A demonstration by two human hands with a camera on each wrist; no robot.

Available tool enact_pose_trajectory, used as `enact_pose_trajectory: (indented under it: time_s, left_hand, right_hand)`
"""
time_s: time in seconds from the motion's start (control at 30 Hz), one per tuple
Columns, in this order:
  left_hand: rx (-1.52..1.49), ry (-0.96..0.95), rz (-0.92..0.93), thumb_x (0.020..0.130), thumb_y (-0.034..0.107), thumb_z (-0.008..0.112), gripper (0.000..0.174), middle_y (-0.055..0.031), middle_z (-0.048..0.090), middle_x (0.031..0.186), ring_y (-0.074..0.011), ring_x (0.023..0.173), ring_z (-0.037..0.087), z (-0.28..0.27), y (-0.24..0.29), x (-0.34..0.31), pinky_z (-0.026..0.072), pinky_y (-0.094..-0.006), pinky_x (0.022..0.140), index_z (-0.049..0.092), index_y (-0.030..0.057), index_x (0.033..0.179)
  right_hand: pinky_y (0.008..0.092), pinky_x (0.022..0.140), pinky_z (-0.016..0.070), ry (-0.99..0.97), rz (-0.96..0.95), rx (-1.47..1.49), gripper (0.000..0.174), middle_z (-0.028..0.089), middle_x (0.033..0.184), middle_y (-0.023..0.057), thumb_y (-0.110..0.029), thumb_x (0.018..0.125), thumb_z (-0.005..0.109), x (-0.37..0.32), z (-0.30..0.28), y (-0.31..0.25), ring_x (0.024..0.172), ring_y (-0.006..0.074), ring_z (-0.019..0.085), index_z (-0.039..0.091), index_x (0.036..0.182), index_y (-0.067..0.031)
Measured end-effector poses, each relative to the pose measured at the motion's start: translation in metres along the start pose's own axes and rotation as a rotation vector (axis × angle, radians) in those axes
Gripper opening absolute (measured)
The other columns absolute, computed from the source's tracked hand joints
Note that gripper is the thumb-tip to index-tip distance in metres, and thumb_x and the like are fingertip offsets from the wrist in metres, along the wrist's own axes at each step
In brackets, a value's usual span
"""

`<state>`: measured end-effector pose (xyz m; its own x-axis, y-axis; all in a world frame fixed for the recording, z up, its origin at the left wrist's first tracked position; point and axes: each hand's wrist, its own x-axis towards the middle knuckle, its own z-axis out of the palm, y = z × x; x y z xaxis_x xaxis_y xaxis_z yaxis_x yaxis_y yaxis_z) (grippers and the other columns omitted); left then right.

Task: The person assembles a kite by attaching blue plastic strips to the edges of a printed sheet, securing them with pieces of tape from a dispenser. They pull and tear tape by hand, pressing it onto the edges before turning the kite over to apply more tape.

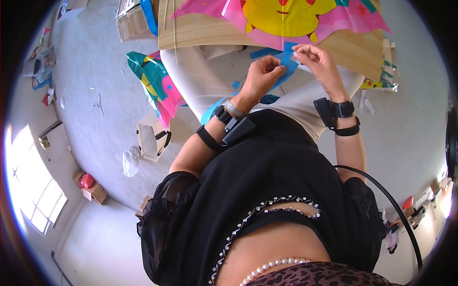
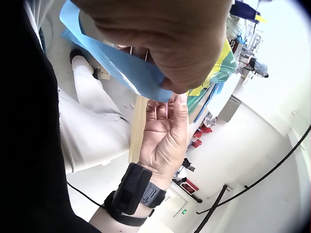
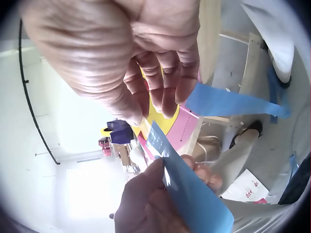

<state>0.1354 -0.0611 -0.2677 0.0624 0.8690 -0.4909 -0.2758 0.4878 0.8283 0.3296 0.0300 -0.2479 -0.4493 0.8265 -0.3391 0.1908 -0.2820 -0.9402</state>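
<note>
"Blue strip (image 3: 194, 194) first: where is it, with everything else around it?"

"Biggest first, then. The wooden counter (image 1: 195, 35) is in front of the person, and the pink sheet with the yellow figure (image 1: 267, 24) lies on it. The strip is off to the near side, up in the air between the body and the counter's edge, its end close to both hands."

"And what is each hand doing?"

"The left hand (image 1: 260, 78) pinches the strip near that end, thumb on one face and fingers on the other. The right hand (image 1: 319, 66) has thumb and forefinger closed on a small clear piece (image 3: 146, 127), just beside the end."

"Is that piece tape?"

"It could be; I can't tell for certain."

"How would you handle this bit well?"

"Grip the strip close to its end, so the thin, bendy stuff lies flat instead of curling. Let the rest hang without a twist, or its weight may tug the end askew."

"And the little piece?"

"Hold it by its very edge, line it up before it touches, and bring it down lightly. If it is sticky, a careless touch could fold it or glue it to a fingertip."
</note>
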Motion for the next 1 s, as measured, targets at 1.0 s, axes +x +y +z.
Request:
enact_pose_trajectory:
  time_s: [1.0]
  left_hand:
    - [-0.202,0.3,-0.015,0.097,0.018,0.073,0.02,0.0017,0.067,0.088,-0.0038,0.076,0.057,0.003,-0.036,0.035,0.0456,-0.0197,0.069,0.067,-0.0009,0.101]
  right_hand:
    - [0.0324,0.084,0.0516,-0.17,-0.382,-0.681,0.018,0.066,0.1,0.0057,-0.02,0.096,0.071,0.087,-0.002,0.009,0.094,0.0215,0.065,0.064,0.1,-0.0038]
